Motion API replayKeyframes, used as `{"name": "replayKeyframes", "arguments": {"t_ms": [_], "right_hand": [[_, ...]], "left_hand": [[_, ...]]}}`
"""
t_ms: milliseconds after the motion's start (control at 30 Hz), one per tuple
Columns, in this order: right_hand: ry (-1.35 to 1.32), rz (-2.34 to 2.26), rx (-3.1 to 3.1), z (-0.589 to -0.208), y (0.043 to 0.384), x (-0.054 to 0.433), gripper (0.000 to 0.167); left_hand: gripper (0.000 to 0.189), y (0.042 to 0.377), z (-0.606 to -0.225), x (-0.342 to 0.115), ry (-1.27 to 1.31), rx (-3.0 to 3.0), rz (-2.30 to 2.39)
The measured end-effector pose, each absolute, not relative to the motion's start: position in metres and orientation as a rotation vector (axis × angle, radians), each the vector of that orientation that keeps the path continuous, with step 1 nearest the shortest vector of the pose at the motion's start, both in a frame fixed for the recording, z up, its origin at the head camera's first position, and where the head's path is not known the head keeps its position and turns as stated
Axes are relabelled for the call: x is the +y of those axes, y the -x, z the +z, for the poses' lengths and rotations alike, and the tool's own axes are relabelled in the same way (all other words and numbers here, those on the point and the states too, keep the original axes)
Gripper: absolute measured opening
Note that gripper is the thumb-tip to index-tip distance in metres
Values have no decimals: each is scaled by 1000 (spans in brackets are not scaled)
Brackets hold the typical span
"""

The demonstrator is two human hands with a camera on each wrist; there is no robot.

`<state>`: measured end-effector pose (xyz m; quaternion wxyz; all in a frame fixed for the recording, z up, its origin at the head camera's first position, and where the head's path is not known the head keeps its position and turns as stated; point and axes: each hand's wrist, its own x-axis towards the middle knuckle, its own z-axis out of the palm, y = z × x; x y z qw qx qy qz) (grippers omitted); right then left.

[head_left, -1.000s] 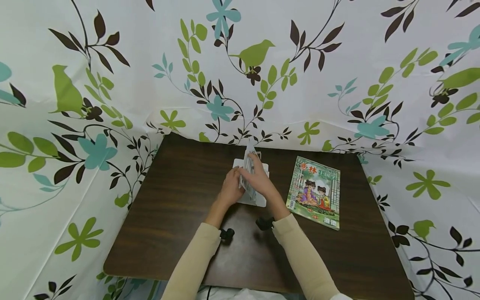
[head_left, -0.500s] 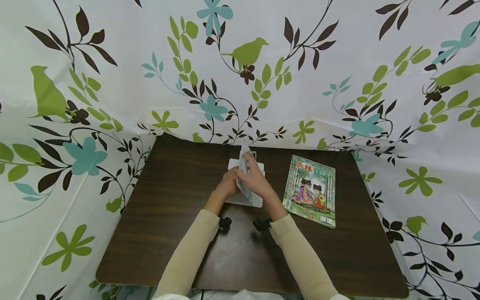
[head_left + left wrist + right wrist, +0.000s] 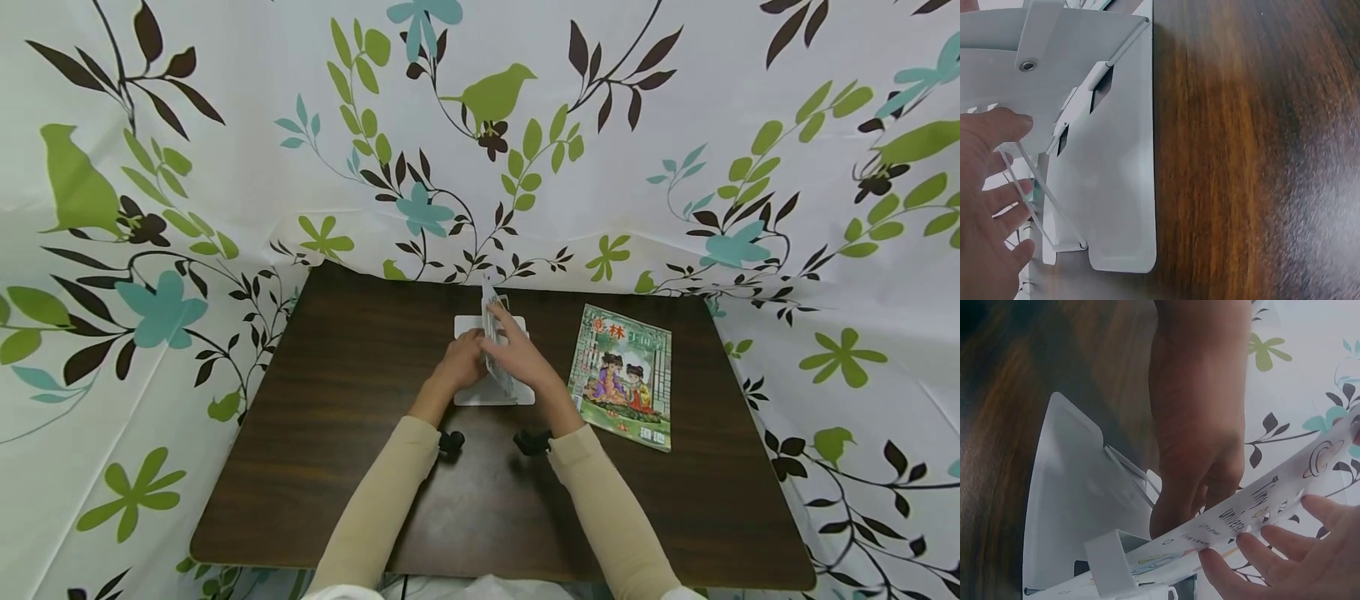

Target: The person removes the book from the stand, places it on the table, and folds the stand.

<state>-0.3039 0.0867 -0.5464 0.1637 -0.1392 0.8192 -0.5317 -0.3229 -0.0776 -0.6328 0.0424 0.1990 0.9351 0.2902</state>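
A white folding book stand with a flat base plate (image 3: 476,399) stands on the dark table, its upright panel (image 3: 1272,495) raised steeply and seen nearly edge-on from above. Printed drawings and lettering cover the panel's front. My left hand (image 3: 461,364) is behind the panel, thumb against its plain back (image 3: 997,78), fingers curled around the thin wire prop (image 3: 1054,197) that reaches down to the base. On the printed side, my right hand (image 3: 1291,569) has its fingers spread, fingertips touching the panel. In the head view the hands face each other across it.
A green illustrated magazine (image 3: 622,379) lies to the right on the brown wood table (image 3: 300,450). White cloth with leaves, birds and flowers (image 3: 420,208) hangs close behind the table's back edge and at both sides. Small black devices (image 3: 451,443) sit at both wrists.
The base plate has turned slightly and now sits squarer to the table. Both hands stay at the panel with little movement, while the head view has shifted a little.
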Motion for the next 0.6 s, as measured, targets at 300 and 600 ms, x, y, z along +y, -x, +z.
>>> {"name": "replayKeyframes", "arguments": {"t_ms": [300,600], "right_hand": [[419,-1490,2310,-550,308,96,71],[398,-1495,2314,-550,308,97,71]], "left_hand": [[55,337,-674,-67,-600,2829,1031],[50,327,-658,-66,-623,2853,983]]}}
